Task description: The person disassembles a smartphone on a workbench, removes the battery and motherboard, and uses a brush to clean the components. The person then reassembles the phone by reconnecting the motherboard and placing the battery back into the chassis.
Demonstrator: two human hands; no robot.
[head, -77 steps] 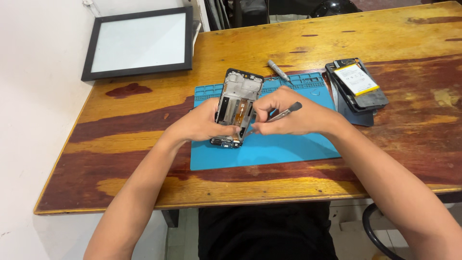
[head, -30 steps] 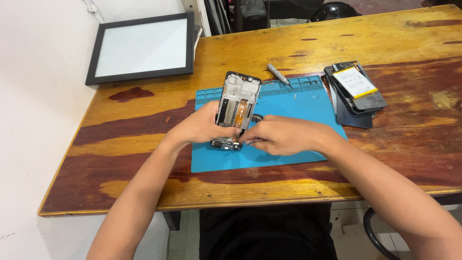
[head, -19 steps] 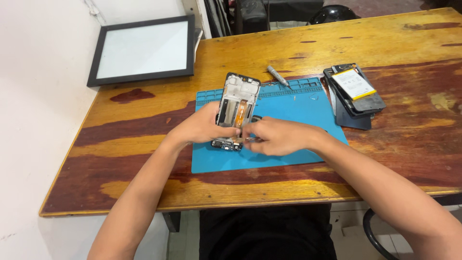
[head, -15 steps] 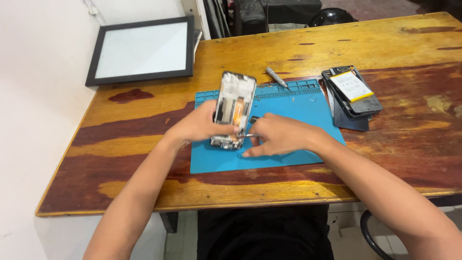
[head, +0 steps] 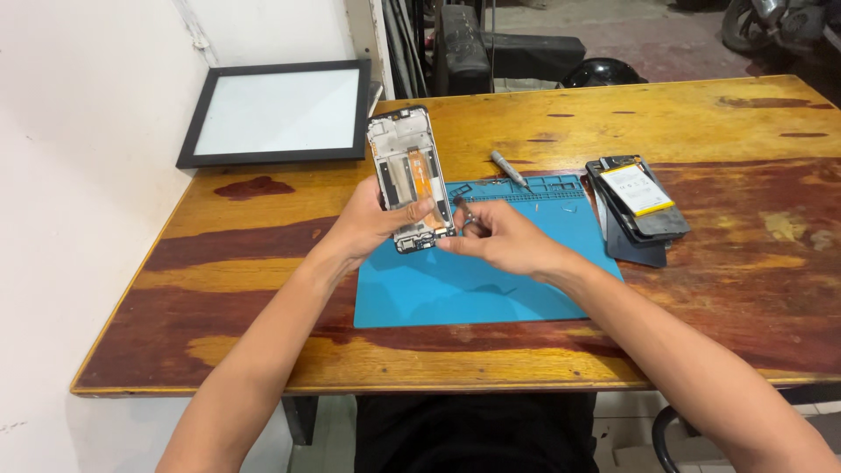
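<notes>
My left hand grips an opened phone frame by its lower end and holds it tilted up above the blue work mat. The frame's inside faces me, with an orange flex strip down its middle. My right hand pinches a small dark tool, its tip against the frame's lower right edge. Which kind of tool it is cannot be told.
A grey screwdriver lies at the mat's far edge. A stack of dark phone parts with a white-and-yellow battery sits right of the mat. A black-framed white panel lies at the far left of the wooden table.
My left hand has lifted the phone frame off the mat and tilted it up toward me. My right hand has followed it with the small tool.
</notes>
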